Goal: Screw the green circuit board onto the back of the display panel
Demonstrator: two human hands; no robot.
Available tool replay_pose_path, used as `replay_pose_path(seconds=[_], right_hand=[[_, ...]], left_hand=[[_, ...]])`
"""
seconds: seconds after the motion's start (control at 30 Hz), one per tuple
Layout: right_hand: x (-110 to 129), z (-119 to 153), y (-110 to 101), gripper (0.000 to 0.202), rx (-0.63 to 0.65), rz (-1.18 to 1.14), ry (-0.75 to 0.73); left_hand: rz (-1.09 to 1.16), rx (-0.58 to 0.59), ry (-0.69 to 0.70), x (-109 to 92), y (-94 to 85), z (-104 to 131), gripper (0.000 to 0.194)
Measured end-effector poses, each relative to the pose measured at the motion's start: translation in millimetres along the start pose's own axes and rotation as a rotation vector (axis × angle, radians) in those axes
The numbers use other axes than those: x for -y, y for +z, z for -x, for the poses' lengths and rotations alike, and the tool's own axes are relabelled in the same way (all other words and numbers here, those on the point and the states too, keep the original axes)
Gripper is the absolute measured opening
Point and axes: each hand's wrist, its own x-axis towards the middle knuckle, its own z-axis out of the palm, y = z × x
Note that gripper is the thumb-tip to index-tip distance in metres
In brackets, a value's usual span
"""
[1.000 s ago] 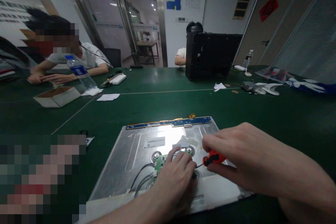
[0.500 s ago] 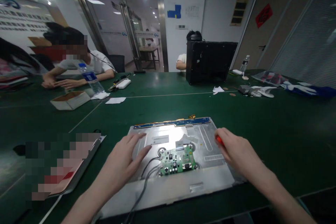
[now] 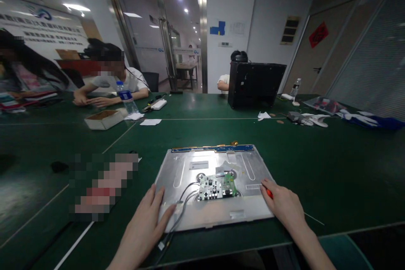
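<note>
A flat metal display panel [image 3: 218, 213] lies back side up before me, with a green circuit board [image 3: 218, 186] in its middle and a blue strip board along the far edge. Dark cables [image 3: 182, 211] run from the board over the near left edge. My left hand [image 3: 142, 223] rests at the panel's left front corner, fingers stretched and thumb apart over the metal. At the right edge, my right hand [image 3: 283, 204] is closed around a screwdriver [image 3: 269, 193] with an orange-red handle; its thin shaft sticks out behind the hand. Its fingertips touch or nearly touch the panel.
On the green table [image 3: 177, 135] stand a small open box [image 3: 104, 120], a water bottle [image 3: 125, 98] and a black box-like case [image 3: 256, 85]. A blurred-out object [image 3: 106, 190] lies left of me. Gloves [image 3: 314, 120] lie at the right. Several people sit around the table.
My left hand has come down from above the panel to its left front corner. My right hand has moved lower along the right edge, keeping the screwdriver. The view has shifted left.
</note>
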Motion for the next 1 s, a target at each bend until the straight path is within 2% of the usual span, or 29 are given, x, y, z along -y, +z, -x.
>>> replay_pose_path(seconds=[0.2,0.33,0.43,0.53,0.67,0.87,1.0], right_hand=[[10.9,-9.2,-12.0,0.042,-0.034,0.018,0.076],[15.6,-16.7,-16.5,0.045,-0.062,0.003,0.074],[11.6,-25.3,-15.9,0.042,-0.084,-0.001,0.064],[-1.5,-35.5,-14.1,0.044,-0.094,-0.006,0.073],[-28.2,-44.1,-12.3,0.045,-0.098,-0.029,0.1],[-67.3,-49.1,-1.7,0.048,-0.132,-0.035,0.146],[-88.2,-57.0,10.9,0.039,-0.131,-0.026,0.167]], left_hand=[[0.01,-0.012,0.033,-22.7,2.5,-4.6,0.058],[-0.022,-0.011,0.173,-44.0,10.3,-4.4,0.061],[-0.015,0.056,0.267,-65.4,14.6,-5.5,0.065],[0.021,0.168,0.318,-88.8,15.8,-8.5,0.069],[0.084,0.213,0.348,-113.9,17.0,-14.9,0.07],[0.117,0.318,0.408,-141.4,16.2,-25.1,0.074],[0.135,0.385,0.364,-153.6,20.2,-28.5,0.08]])
